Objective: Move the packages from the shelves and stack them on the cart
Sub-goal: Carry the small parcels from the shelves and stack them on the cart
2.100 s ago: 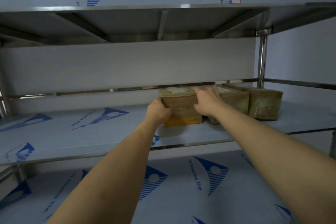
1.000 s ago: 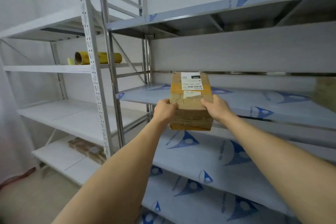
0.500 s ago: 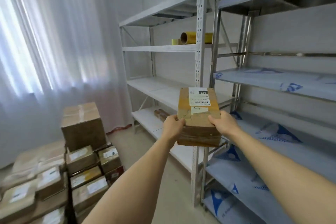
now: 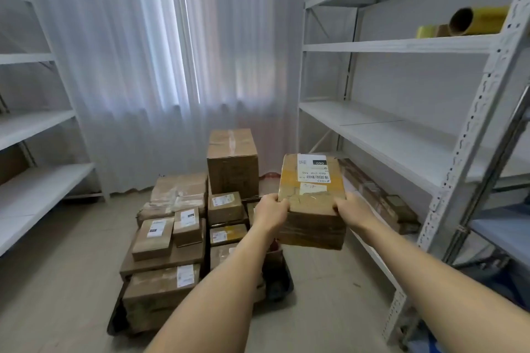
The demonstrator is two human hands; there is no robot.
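Cardboard package (image 4: 312, 203) sits mid-frame, right of centre, gripped at its near corners by my left hand (image 4: 271, 209) and right hand (image 4: 351, 209). Set askew on the crowded cart stack (image 4: 183, 235) at lower left, it could slide off

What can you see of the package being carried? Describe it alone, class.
The package is a flat brown cardboard box wrapped in clear tape, its top tilted toward the camera. A white shipping label with a barcode and a black patch sits at its far end, a smaller white sticker below. The left hand and right hand grip its near corners, in mid-air.
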